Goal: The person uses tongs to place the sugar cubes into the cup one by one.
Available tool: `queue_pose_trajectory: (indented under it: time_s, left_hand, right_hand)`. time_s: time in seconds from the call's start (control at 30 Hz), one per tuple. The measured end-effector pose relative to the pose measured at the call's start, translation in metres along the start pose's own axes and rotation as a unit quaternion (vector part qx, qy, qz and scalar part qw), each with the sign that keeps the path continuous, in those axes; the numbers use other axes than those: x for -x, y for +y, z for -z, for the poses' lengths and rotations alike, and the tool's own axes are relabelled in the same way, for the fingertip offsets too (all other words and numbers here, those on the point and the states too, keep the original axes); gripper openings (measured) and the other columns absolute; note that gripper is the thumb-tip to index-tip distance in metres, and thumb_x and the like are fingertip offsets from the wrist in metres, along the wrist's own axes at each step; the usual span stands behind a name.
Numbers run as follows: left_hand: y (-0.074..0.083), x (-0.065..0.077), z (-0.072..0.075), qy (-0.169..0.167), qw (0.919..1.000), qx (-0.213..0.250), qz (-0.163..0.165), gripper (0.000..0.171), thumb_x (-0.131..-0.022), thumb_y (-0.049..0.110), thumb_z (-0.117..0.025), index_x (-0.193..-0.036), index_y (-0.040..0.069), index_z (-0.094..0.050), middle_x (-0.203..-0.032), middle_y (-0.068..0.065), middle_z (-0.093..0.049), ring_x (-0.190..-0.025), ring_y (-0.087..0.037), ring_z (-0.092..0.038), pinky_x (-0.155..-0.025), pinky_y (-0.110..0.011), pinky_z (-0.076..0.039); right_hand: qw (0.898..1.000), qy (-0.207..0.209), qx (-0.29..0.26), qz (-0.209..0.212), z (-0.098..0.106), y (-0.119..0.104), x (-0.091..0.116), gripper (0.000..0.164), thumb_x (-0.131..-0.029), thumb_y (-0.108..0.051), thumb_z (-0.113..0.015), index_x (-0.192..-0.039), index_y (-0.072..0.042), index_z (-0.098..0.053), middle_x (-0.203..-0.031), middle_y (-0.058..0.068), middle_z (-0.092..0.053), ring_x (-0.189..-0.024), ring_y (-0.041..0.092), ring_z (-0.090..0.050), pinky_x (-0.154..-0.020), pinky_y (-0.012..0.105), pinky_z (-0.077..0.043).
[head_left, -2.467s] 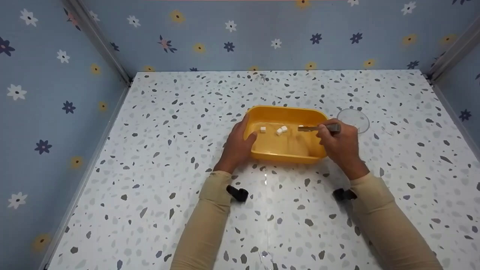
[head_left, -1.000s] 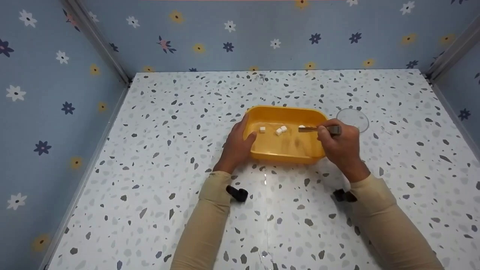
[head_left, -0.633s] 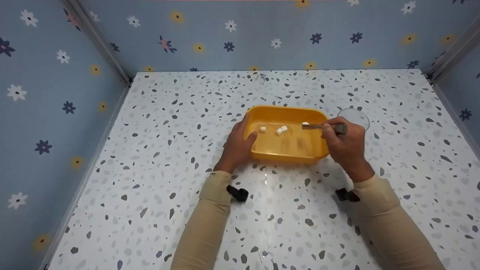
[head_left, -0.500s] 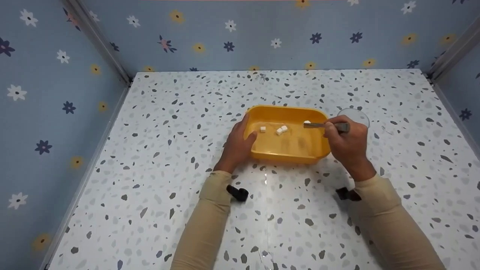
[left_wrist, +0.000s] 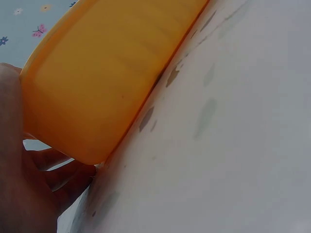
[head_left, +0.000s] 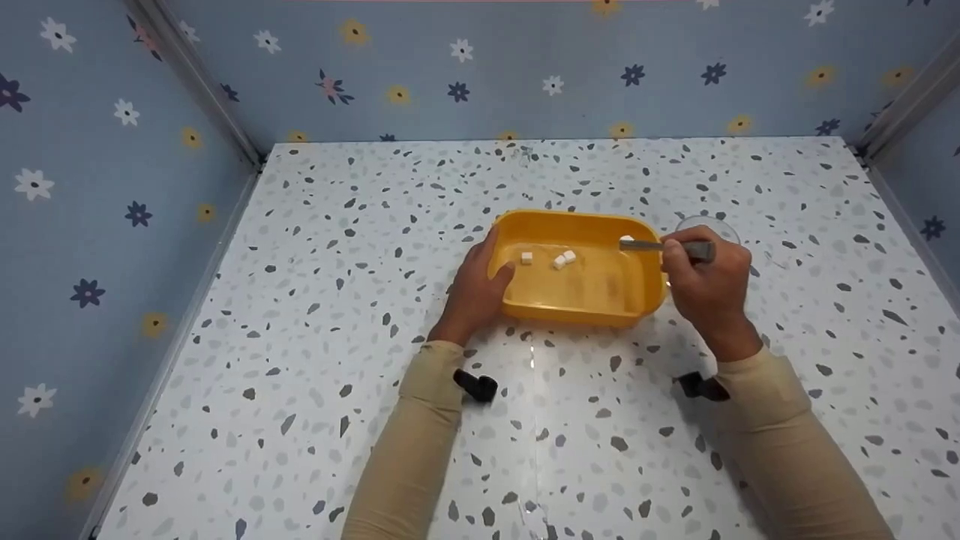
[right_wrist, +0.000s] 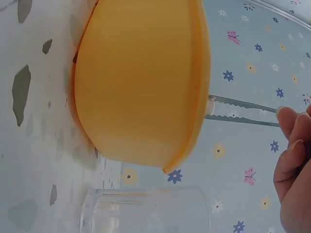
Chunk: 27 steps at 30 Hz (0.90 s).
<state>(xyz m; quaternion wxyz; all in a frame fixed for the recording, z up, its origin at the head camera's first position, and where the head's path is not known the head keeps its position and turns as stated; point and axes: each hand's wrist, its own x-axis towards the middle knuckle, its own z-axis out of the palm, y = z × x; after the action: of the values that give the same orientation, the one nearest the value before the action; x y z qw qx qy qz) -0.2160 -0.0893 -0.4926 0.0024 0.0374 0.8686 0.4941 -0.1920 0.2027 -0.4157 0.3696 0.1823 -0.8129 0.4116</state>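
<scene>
My left hand (head_left: 476, 289) grips the left end of a yellow plastic tub (head_left: 570, 313), thumb over the rim and fingers against the outside wall. With my right hand (head_left: 709, 281) I hold metal tweezers (head_left: 652, 245); their serrated arms show in the right wrist view. A small white cube (right_wrist: 210, 106) is pinched between the tips, raised to about rim height at the tub's right end. On the tub floor lie a single white cube (head_left: 526, 258) at left and two more cubes (head_left: 559, 262) touching each other near the middle.
A clear plastic cup (right_wrist: 155, 208) stands beside the tub's right end, mostly hidden behind my right hand in the head view. White pieces (right_wrist: 111, 216) show inside it. The speckled white table (head_left: 360, 247) is bordered by blue flowered panels (head_left: 510, 67).
My right hand with the tweezers has moved right and slightly away from me, lifting a white cube off the tub floor. The left hand and the tub have stayed put.
</scene>
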Motion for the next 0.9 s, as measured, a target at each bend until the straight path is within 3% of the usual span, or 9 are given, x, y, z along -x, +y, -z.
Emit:
queue_pose_trajectory:
  time_s: [0.27, 0.73, 0.9]
  left_hand:
    - [0.002, 0.0004, 0.0003, 0.001, 0.9999, -0.003, 0.011, 0.067, -0.101, 0.034, -0.05, -0.161, 0.03, -0.022, -0.157, -0.004, -0.038, -0.137, -0.021, -0.042, -0.115, -0.04, -0.032]
    - [0.0009, -0.0009, 0.0006, 0.0, 0.9997, -0.005, 0.024, 0.067, -0.101, 0.035, -0.05, -0.161, 0.03, -0.021, -0.156, -0.003, -0.038, -0.138, -0.02, -0.042, -0.115, -0.037, -0.031]
    - [0.0015, -0.0004, 0.0006, -0.004, 0.9997, 0.001, 0.024, 0.067, -0.101, 0.034, -0.05, -0.161, 0.031, -0.021, -0.157, -0.003, -0.037, -0.138, -0.02, -0.042, -0.115, -0.037, -0.031]
  right_hand:
    - [1.0, 0.013, 0.0, -0.003, 0.0029, -0.0016, -0.0014, 0.018, -0.09, -0.002, -0.058, -0.081, 0.007, -0.07, -0.068, 0.01, -0.068, -0.056, 0.009, -0.058, -0.06, 0.009, -0.047]
    - [1.0, 0.013, 0.005, 0.012, 0.0032, 0.0003, -0.001, 0.014, -0.088, -0.001, -0.061, -0.081, 0.005, -0.071, -0.066, 0.01, -0.069, -0.055, 0.012, -0.058, -0.061, 0.007, -0.044]
    - [1.0, 0.022, -0.007, 0.008, 0.0051, 0.0004, 0.0006, 0.015, -0.089, -0.002, -0.06, -0.081, 0.006, -0.071, -0.066, 0.009, -0.069, -0.056, 0.006, -0.058, -0.058, 0.008, -0.044]
